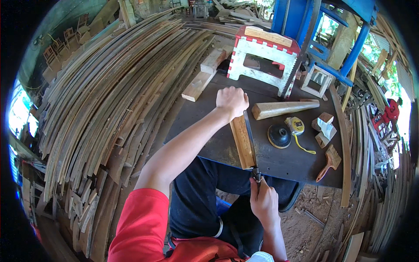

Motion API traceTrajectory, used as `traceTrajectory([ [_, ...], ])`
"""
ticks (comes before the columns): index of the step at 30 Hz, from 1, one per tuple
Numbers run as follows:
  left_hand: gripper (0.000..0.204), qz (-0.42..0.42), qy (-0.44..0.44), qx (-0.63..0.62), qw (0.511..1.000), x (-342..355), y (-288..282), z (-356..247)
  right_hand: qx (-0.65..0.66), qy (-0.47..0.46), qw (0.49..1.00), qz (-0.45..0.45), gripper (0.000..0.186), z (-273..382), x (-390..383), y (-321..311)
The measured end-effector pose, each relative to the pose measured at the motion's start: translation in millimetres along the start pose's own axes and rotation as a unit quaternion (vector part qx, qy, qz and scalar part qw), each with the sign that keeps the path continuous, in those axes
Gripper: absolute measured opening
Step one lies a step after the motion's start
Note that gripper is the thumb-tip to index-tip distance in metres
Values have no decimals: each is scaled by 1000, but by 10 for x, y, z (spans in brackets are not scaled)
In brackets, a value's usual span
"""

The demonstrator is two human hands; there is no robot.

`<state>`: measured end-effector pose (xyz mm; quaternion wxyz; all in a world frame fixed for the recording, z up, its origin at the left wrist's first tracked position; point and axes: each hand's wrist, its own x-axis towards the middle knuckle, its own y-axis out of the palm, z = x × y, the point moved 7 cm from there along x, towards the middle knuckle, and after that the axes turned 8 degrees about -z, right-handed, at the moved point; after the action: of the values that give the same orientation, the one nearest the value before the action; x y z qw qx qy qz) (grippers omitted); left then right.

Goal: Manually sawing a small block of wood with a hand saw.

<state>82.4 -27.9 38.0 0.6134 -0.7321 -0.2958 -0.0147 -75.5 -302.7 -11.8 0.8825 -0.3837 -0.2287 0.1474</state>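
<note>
Here's the wood [241, 142], on the surface [286, 162] with its near end at the edge, left hand [232, 102] fisted over the far end! Right hand [264, 200] grips the dark blade [250, 139] by its handle, right alongside.

your left hand [231, 102] is clasping the far end of a brown wooden bar [242, 143]; your right hand [265, 200] is gripping a long, thin, dark metal tool [252, 144] along its right edge. a yellow tape measure [295, 125] is lying beside a round black disc [278, 136].
</note>
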Motion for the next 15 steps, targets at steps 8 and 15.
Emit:
traceTrajectory([
  [8, 42, 3, -14, 22, 1000, -9, 0, 9, -52, 6, 999, 15, 33, -116, -437, -109],
  [15, 45, -3, -11, 27, 1000, -1, 8, 23, -66, -44, 997, 4, 36, -82, -301, -150],
])
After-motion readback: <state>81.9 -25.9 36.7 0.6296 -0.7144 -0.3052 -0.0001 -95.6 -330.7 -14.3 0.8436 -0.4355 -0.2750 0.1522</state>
